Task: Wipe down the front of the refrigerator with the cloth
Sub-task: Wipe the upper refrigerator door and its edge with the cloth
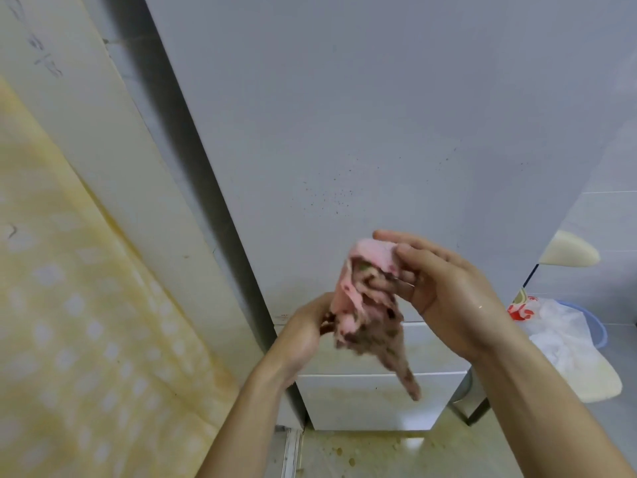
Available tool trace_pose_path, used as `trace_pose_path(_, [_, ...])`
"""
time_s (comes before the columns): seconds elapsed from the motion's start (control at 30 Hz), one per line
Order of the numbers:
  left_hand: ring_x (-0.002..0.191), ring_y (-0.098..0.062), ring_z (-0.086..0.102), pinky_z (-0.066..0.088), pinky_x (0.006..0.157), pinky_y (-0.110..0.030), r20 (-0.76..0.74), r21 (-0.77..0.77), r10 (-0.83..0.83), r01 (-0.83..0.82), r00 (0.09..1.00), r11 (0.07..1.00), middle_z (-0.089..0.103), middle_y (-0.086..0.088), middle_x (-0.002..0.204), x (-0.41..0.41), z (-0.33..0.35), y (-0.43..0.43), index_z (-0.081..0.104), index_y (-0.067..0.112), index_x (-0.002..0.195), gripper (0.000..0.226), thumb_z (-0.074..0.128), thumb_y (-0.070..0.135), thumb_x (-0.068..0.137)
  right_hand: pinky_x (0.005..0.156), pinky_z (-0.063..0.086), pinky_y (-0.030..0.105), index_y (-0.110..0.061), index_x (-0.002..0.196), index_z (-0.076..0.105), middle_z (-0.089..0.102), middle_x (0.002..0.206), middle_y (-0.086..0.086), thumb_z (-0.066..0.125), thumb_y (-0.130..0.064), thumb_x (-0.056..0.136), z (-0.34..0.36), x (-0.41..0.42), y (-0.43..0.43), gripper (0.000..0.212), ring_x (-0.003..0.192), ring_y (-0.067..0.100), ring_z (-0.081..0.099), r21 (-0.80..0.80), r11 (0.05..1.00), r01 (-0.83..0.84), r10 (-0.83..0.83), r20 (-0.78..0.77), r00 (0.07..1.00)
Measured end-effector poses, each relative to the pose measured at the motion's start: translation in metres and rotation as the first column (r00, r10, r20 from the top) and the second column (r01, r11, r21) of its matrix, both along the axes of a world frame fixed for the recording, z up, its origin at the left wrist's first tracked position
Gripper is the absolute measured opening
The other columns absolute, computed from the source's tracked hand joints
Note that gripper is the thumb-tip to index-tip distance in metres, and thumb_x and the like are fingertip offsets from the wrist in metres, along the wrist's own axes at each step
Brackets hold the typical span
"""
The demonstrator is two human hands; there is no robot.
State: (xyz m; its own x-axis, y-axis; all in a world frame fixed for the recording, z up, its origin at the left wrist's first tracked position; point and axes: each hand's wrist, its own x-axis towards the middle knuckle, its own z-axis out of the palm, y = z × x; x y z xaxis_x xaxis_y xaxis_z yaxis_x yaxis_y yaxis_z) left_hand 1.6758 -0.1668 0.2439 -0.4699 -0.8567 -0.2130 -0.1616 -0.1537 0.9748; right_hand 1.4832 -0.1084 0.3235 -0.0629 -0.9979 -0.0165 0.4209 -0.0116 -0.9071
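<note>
A white refrigerator [362, 115] fills the middle of the head view, its tall upper door speckled with small dark spots just above my hands. Two lower drawer fronts show stains. A pink cloth [365, 305] with dark patterned patches hangs bunched between my hands, in front of the door and apart from it. My right hand [434, 288] pinches its upper end between thumb and fingers. My left hand [303, 336] grips its lower left edge. One corner of the cloth dangles down.
A yellow patterned curtain [69, 305] hangs at the left beside a pale wall panel. To the right of the fridge, a blue basin [594, 331] holds white plastic bags, and a cream object sits above it. The floor tiles [379, 453] below are stained.
</note>
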Motion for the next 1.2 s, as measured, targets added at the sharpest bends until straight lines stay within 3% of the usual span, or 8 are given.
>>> trace_pose_path(0.13, [0.107, -0.030, 0.066, 0.053, 0.097, -0.037, -0.347, 0.172, -0.032, 0.097, 0.937, 0.980, 0.074, -0.015, 0.114, -0.007, -0.015, 0.006, 0.077, 0.009, 0.111, 0.031, 0.053, 0.012, 0.091, 0.082, 0.061, 0.029, -0.012, 0.131, 0.065, 0.078, 0.108, 0.005, 0.061, 0.006, 0.095, 0.015, 0.000, 0.002, 0.040, 0.080, 0.021, 0.072, -0.058, 0.994, -0.088, 0.075, -0.188, 0.979])
trace_pose_path(0.27, [0.085, -0.017, 0.066, 0.053, 0.083, -0.030, -0.321, 0.141, -0.182, 0.237, 0.929, 0.961, 0.070, -0.004, 0.092, -0.010, -0.017, 0.009, 0.070, 0.016, 0.107, 0.033, 0.061, -0.003, 0.082, 0.071, 0.054, 0.015, -0.028, 0.097, 0.077, 0.079, 0.084, -0.012, 0.078, -0.022, 0.093, 0.012, -0.001, -0.003, 0.007, 0.079, 0.003, 0.073, -0.268, 0.900, 0.344, -0.435, -0.597, 0.674])
trace_pose_path(0.43, [0.130, -0.035, 0.063, 0.046, 0.116, -0.051, -0.335, 0.120, -0.199, 0.252, 0.921, 0.960, 0.069, -0.014, 0.133, -0.015, -0.009, 0.012, 0.070, 0.013, 0.128, 0.042, 0.079, 0.016, 0.087, 0.063, 0.038, 0.024, -0.019, 0.062, 0.059, 0.055, 0.066, 0.000, 0.071, -0.049, 0.095, -0.015, -0.013, -0.017, 0.046, 0.065, 0.011, 0.050, -0.424, 0.734, 0.531, -0.653, -0.655, 0.380])
trace_pose_path(0.6, [0.133, -0.028, 0.062, 0.041, 0.119, -0.053, -0.369, 0.287, -0.033, 0.147, 0.929, 0.947, 0.068, -0.010, 0.139, -0.018, -0.002, 0.016, 0.073, 0.017, 0.129, 0.037, 0.063, 0.037, 0.099, 0.092, 0.054, 0.026, -0.033, 0.122, 0.067, 0.074, 0.115, -0.008, 0.025, -0.076, 0.092, -0.058, -0.023, -0.005, 0.067, 0.109, 0.009, 0.070, 0.109, 0.988, 0.110, -0.039, -0.511, 0.858])
trace_pose_path(0.73, [0.126, -0.023, 0.067, 0.047, 0.114, -0.047, -0.295, 0.354, 0.100, 0.011, 0.950, 0.935, 0.072, -0.006, 0.134, -0.019, 0.009, 0.014, 0.065, 0.014, 0.134, 0.049, 0.051, 0.045, 0.099, 0.117, 0.041, 0.040, -0.038, 0.151, 0.048, 0.063, 0.145, -0.004, 0.015, -0.089, 0.087, -0.102, -0.021, 0.007, 0.088, 0.134, 0.014, 0.060, 0.396, 0.867, -0.302, 0.410, -0.223, 0.884])
trace_pose_path(0.83, [0.123, -0.020, 0.069, 0.046, 0.116, -0.049, -0.196, 0.306, 0.104, -0.040, 0.975, 0.951, 0.075, -0.004, 0.127, -0.015, 0.006, 0.009, 0.068, 0.015, 0.129, 0.038, 0.059, 0.039, 0.101, 0.115, 0.044, 0.048, -0.024, 0.151, 0.047, 0.072, 0.132, 0.006, 0.031, -0.079, 0.089, -0.105, -0.014, 0.006, 0.084, 0.125, 0.025, 0.068, 0.404, 0.877, -0.260, 0.294, -0.022, 0.956])
trace_pose_path(1.0, [0.116, -0.029, 0.073, 0.050, 0.111, -0.053, -0.055, 0.215, 0.027, -0.015, 0.998, 0.976, 0.077, -0.011, 0.119, -0.002, 0.001, -0.002, 0.072, 0.007, 0.122, 0.024, 0.066, 0.015, 0.099, 0.073, 0.049, 0.020, -0.048, 0.145, 0.054, 0.052, 0.067, 0.007, 0.068, -0.034, 0.096, -0.094, -0.015, 0.005, 0.053, 0.070, 0.014, 0.057, 0.071, 0.996, 0.046, -0.007, -0.478, 0.878])
trace_pose_path(1.2, [0.104, -0.025, 0.076, 0.055, 0.105, -0.047, 0.013, 0.109, 0.272, -0.272, 0.962, 0.956, 0.081, -0.006, 0.099, 0.010, 0.001, -0.013, 0.062, 0.007, 0.122, 0.037, 0.076, 0.026, 0.093, 0.068, 0.049, 0.025, -0.037, 0.108, 0.080, 0.043, 0.061, -0.006, 0.072, -0.034, 0.092, -0.088, -0.015, -0.001, 0.018, 0.066, 0.014, 0.052, -0.058, 0.987, 0.148, -0.158, -0.456, 0.876])
